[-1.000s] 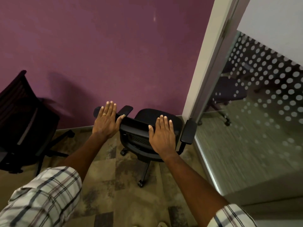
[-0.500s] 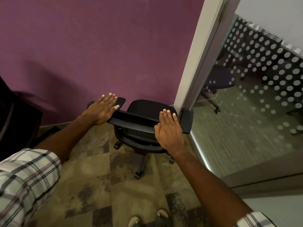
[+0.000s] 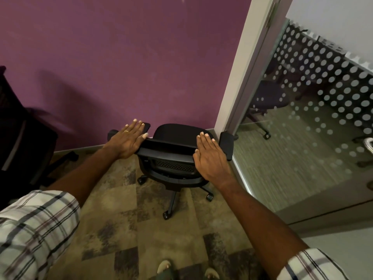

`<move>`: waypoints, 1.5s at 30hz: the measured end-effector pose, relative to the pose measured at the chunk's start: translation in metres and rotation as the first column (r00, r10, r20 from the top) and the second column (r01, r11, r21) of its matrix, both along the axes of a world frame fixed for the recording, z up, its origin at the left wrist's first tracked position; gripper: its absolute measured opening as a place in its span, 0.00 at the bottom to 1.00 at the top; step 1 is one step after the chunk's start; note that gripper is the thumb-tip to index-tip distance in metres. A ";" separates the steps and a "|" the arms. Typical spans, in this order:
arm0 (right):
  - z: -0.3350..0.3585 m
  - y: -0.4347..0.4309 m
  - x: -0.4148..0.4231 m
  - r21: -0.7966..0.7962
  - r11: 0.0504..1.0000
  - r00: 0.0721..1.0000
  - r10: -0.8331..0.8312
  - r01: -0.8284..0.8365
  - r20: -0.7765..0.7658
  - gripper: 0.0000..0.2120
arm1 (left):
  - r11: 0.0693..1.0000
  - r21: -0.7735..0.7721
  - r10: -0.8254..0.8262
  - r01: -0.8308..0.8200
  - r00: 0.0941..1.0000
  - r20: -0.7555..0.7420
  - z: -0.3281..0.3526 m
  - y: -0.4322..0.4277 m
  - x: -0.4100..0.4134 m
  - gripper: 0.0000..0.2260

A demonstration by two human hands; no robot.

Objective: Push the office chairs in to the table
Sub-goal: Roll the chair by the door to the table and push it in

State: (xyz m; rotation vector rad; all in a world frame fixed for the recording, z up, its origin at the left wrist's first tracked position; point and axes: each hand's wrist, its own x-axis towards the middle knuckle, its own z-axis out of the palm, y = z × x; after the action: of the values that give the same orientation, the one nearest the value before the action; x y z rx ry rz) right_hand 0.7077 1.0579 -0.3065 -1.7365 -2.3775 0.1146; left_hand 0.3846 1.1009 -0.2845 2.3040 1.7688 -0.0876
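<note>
Head cam looked down at a black office chair (image 3: pixel 170 147) parked in a corner. Its seat faced the purple wall (image 3: pixel 121 57), and its right armrest was just beside the white frame of the glass partition (image 3: pixel 323 122). The left hand (image 3: pixel 129 141) lay flat on the left end of the backrest's top edge and the right hand (image 3: pixel 212 158) lay flat on the right end. The fingers (image 3: pixel 137 128) on both hands were straight and close together, pressing down rather than wrapping round anything.

No table showed anywhere in view, so my read was that this chair was at the very start of its trip, with the hands set and ready to steer. The next move probably called for drawing it back off the wall, then swinging it round on its casters toward wherever the table sat. That meant minding the armrest by the frame and the patchy carpet (image 3: pixel 141 229) underfoot. A second dark chair (image 3: pixel 20 138) stood off to the left near the same wall, likely waiting its turn.
</note>
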 end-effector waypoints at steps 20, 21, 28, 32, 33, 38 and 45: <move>0.009 -0.056 0.080 -0.004 0.945 0.945 0.328 -0.328 0.003 0.35 | 0.934 0.046 0.357 -0.354 0.930 -0.088 0.012 -0.190 0.097 0.47; 0.009 -0.062 0.090 -0.011 0.937 0.937 0.348 -0.348 0.004 0.35 | 0.927 0.049 0.376 -0.373 0.923 -0.082 0.011 -0.204 0.110 0.46; 0.009 -0.103 0.116 -0.047 0.903 0.904 0.427 -0.427 -0.023 0.41 | 0.852 0.065 0.524 -0.520 0.848 -0.086 0.005 -0.275 0.155 0.31; 0.007 -0.120 0.142 -0.051 0.890 0.891 0.450 -0.453 -0.057 0.40 | 0.813 0.049 0.582 -0.580 0.811 -0.067 0.003 -0.302 0.191 0.28; 0.008 -0.129 0.144 -0.025 0.881 0.881 0.469 -0.472 -0.066 0.39 | 0.802 0.061 0.598 -0.595 0.799 -0.069 0.005 -0.317 0.197 0.28; 0.004 -0.151 0.161 0.001 0.850 0.846 0.525 -0.527 -0.096 0.34 | 0.796 0.081 0.606 -0.600 0.791 -0.088 0.010 -0.358 0.218 0.30; 0.014 -0.165 0.160 0.033 0.755 0.753 0.655 -0.654 -0.062 0.31 | 0.702 0.155 0.701 -0.695 0.713 0.018 0.001 -0.420 0.243 0.32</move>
State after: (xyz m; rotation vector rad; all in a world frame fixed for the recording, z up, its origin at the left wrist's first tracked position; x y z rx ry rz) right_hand 0.8675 0.8927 -0.2921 -0.7838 -2.8053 0.2567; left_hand 0.6277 0.6808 -0.2834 1.5428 2.6232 0.1397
